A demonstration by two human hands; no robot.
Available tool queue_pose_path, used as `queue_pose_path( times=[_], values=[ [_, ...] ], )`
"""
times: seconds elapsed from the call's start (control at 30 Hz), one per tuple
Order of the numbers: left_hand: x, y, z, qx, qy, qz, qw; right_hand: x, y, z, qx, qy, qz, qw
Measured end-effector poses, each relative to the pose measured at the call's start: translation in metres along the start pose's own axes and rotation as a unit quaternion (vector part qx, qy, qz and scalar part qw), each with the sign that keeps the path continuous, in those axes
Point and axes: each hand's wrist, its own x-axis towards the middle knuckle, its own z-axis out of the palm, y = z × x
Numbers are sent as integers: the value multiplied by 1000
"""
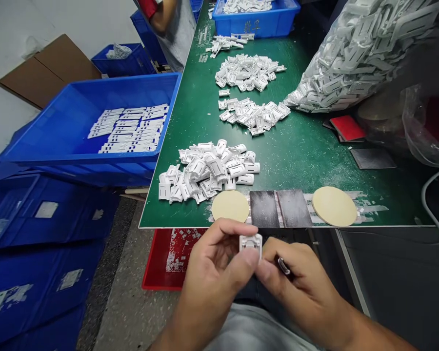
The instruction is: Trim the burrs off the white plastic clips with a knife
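White piece (250,240), one, was pinched between thumb and forefinger of the left hand (212,270), apparently for steadiness; right hand (305,275), at the piece's edge, was curled round a dark tool (284,266); a pile (210,170) lay beyond the left hand, seemingly for easy reach.

Workshop: parts piles (214,170), blue bins (84,168)

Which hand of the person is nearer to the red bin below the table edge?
Left. The left hand, holding a small white part, overlaps the red bin's right edge in view; the right hand is farther right, beyond that part.
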Motion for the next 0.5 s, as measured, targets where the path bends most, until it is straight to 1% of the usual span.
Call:
queue_pose_path(
  times=[0.07,0.1,0.13,0.17,0.23,0.27,0.3,0.33,0.4,0.47,0.5],
  values=[
    [1,0,-1,-55,-68,-28,996,0,-1,3,112,-22,76,991],
    [3,-1,-2,-85,-85,-47,992,-1,-1,4,146,-23,95,985],
    [4,-1,-2,-112,-84,-64,988,-2,-1,4,161,-18,103,981],
    [6,-2,-2,-135,-69,-78,985,-2,-1,4,155,-9,102,983],
    [8,-4,-1,-174,-38,-91,980,-3,-2,2,85,13,64,994],
    [9,-4,-1,-186,-30,-96,977,-3,-2,1,26,29,24,999],
    [10,-4,0,-195,-30,-102,975,-3,-2,-2,-42,47,-30,998],
    [10,-4,1,-201,-35,-110,973,-2,-1,-4,-114,64,-86,988],
    [10,-3,2,-205,-42,-124,970,1,0,-7,-251,95,-177,947],
    [9,-2,2,-204,-47,-131,969,5,2,-9,-347,110,-218,906],
    [9,-2,2,-203,-51,-132,969,7,3,-10,-376,111,-223,892]
  ],
)
